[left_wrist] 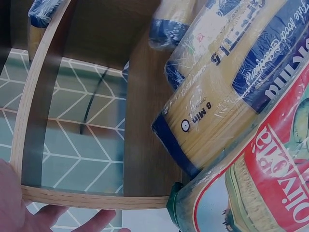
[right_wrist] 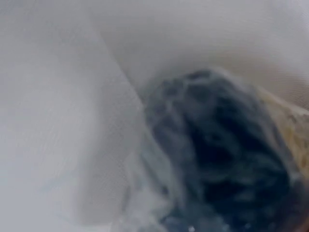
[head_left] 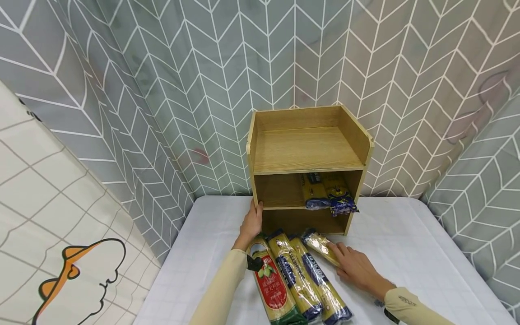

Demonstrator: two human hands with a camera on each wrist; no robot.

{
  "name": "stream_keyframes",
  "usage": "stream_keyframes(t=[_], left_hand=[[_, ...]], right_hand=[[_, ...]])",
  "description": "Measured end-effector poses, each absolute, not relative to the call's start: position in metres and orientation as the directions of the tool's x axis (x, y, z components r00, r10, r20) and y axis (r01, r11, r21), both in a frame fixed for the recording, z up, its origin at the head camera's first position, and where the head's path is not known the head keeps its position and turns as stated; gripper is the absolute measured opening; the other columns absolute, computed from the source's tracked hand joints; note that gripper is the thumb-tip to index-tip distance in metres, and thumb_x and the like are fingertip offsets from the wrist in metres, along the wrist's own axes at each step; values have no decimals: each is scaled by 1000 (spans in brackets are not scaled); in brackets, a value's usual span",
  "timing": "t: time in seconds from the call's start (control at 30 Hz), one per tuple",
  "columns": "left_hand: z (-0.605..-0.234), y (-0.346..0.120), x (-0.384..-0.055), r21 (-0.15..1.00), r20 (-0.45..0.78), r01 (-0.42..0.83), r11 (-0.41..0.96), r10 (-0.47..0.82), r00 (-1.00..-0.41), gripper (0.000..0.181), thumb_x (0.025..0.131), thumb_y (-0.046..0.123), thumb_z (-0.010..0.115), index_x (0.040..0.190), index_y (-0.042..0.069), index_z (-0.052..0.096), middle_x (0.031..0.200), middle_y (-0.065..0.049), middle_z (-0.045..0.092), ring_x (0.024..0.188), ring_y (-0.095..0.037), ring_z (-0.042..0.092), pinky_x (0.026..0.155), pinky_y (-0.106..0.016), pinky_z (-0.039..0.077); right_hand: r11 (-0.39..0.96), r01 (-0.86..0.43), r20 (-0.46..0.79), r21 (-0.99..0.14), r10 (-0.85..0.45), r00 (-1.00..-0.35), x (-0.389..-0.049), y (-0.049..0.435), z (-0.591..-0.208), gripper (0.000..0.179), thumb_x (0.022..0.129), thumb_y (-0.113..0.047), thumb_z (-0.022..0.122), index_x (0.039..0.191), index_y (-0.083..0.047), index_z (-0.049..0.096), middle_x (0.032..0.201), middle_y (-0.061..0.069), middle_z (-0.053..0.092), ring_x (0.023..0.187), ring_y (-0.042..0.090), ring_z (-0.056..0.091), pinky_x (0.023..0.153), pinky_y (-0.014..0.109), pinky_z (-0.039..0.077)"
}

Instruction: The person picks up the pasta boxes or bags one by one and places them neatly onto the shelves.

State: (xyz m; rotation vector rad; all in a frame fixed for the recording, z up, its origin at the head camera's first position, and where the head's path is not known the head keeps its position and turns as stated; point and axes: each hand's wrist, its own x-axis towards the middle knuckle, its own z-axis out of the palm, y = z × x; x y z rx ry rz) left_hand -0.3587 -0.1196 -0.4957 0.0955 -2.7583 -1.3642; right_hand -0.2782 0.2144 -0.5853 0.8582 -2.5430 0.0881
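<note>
A small wooden shelf stands against the curtain, and my left hand grips its left side panel. In the left wrist view that hand lies at the panel's edge. My right hand holds the rightmost pack of spaghetti, which lies slanted before the shelf. That pack's dark blue end fills much of the blurred right wrist view. Between the hands lie a red-labelled pasta pack and two blue-and-yellow spaghetti packs.
On the shelf's middle level, two pasta packs lie at the right, their ends jutting past the front edge. A white cloth covers the table. Patterned curtains stand behind and at the sides.
</note>
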Motion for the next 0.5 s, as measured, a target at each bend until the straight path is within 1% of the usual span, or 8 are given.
stream_keyframes(t=[0.2, 0.37, 0.5], left_hand=[[-496, -119, -358, 792, 26, -27, 610, -78, -997, 62, 112, 49, 22, 165, 16, 19, 152, -24, 54, 127, -52, 59, 99, -73, 45], [-495, -119, -358, 790, 27, -31, 613, -86, -996, 62, 112, 48, 22, 165, 16, 20, 152, -23, 54, 128, -52, 59, 99, -73, 45], [-494, -121, -357, 793, 30, -23, 609, -77, -997, 63, 112, 49, 22, 165, 17, 19, 153, -22, 52, 129, -52, 58, 99, -74, 44]], right_hand=[[788, -613, 483, 67, -563, -671, -282, 212, -583, 70, 76, -16, 80, 141, -11, 55, 111, 6, 64, 64, 12, 54, 49, 23, 36], [769, -635, 513, 65, -572, -640, -281, 204, -576, 72, 75, -17, 83, 141, -10, 55, 115, 8, 65, 65, 14, 57, 50, 25, 41], [768, -638, 516, 46, -565, -644, -280, 193, -571, 76, 74, -20, 85, 143, -11, 54, 118, 8, 64, 67, 14, 60, 52, 25, 43]])
